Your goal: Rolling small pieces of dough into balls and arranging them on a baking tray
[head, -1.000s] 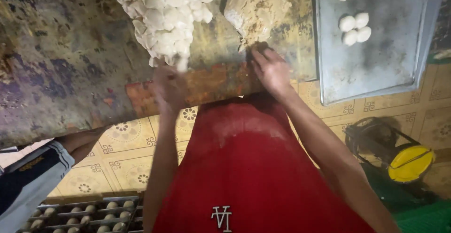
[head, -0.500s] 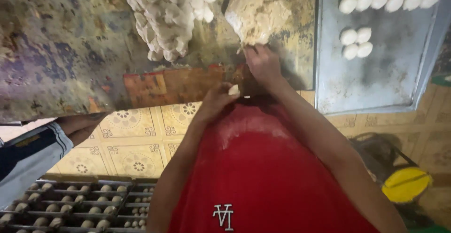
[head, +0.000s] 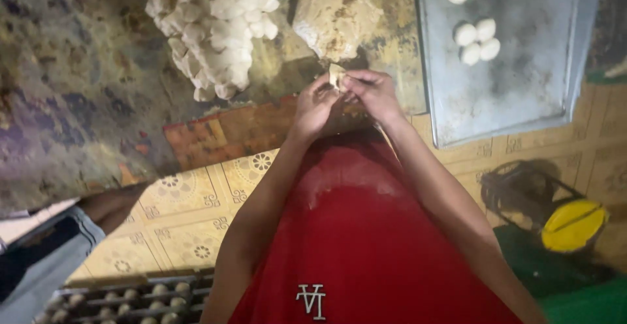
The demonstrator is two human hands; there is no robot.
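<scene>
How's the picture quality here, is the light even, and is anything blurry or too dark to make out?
Head view: dim, warm light; the dough balls glare white, detail lost. The small dough piece between the left hand and right hand is soft-edged. The floor at lower right, around the yellow object, sinks into shadow.

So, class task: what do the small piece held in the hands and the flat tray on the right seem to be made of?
The piece pinched between the left hand and right hand looks like soft, matte, pale dough, like the balls beside it. The tray looks like thin metal, dull grey and floury, with a raised rim.
</scene>
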